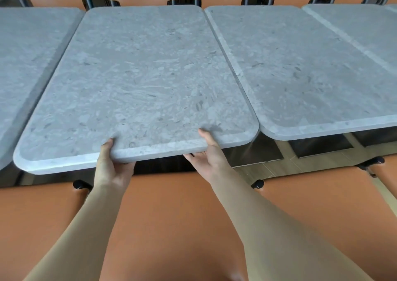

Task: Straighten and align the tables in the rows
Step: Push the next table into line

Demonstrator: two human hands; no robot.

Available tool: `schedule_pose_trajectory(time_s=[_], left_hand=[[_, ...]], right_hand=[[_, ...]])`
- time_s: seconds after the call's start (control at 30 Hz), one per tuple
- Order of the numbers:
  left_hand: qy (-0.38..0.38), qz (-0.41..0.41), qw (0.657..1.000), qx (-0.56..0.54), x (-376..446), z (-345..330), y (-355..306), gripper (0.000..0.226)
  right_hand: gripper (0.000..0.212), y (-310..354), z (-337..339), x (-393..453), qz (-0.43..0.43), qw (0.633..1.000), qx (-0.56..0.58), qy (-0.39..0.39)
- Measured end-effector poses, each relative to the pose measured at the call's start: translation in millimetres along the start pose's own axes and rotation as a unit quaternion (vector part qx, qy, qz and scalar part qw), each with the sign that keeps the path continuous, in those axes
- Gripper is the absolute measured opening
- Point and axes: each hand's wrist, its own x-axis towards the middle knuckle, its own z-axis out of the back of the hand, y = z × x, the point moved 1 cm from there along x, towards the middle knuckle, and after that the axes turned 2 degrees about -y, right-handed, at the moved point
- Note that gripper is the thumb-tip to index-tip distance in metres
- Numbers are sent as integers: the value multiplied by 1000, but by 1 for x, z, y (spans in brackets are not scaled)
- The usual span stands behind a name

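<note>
While both hands (111, 164) (207, 151) clasp table (139, 76) near edge: uneven pull skews it; right corner strikes neighbour (311, 70).

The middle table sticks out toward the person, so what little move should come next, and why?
Probably a gentle push away. Both hands, left hand and right hand, grip the near edge of the middle table. That edge lies nearer the person than the right table's edge, so pushing should line them up.
</note>
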Motion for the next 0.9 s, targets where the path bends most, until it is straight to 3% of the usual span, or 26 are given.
schedule_pose_trajectory(time_s=[0.17,0.4,0.7,0.9], left_hand=[[-22,12,1000,0,-4,0,0,25],[-23,1,1000,16,0,8,0,34],[-42,-18,997,65,2,9,4,13],[-29,-5,998,55,-4,8,2,9]], right_hand=[[38,-1,1,-5,3,1000,-7,4],[38,1,8,0,-6,999,-27,27],[39,8,15,8,-12,994,-43,96],[39,3,14,4,-9,998,-20,58]])
